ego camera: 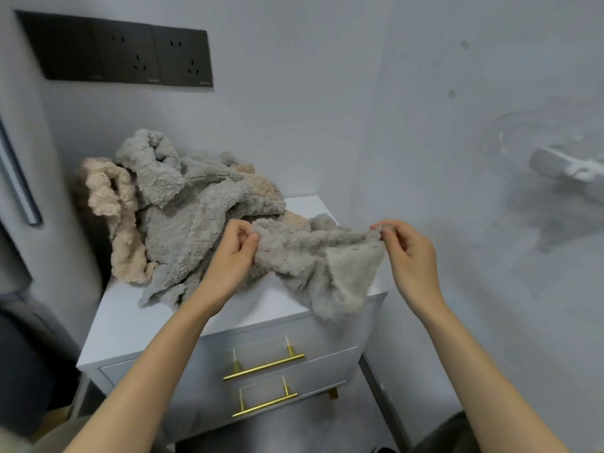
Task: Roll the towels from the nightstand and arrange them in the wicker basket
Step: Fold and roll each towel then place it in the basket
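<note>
Looking down through the head camera, I am pinching the top edge of one grey towel [313, 256] at two places: my left hand [240, 243] is gripping it between thumb and curled fingers at its nine o'clock end, and my right hand [402, 246] is nipping a corner between thumb and fingertips at its three o'clock end. The edge is running nearly level between my grips, so the towel's long axis is lying from nine to three o'clock, sagging a little in the middle. The rest of the cloth is hanging toward six o'clock, bunched and twisted, with its lower part draping over the right front edge of the nightstand [137, 322]. Both hands are about equally near the towel, each already on it. At ten o'clock from my left hand the pile [176, 204] of other grey towels is heaped on the back of the nightstand top, and my towel is touching or possibly tucking under it near my left grip; I cannot tell which. I am judging that this contact could drag on the cloth when I draw it out flat. A beige towel [111, 197] is slumping at the pile's nine o'clock side, against the wall. Bare tabletop is showing at seven o'clock from my left hand, which looks to me like the place for laying the towel out. Brass drawer handles [263, 367] are sitting at six o'clock, and a dark socket panel [121, 50] at eleven. The wicker basket is not showing anywhere.
</note>
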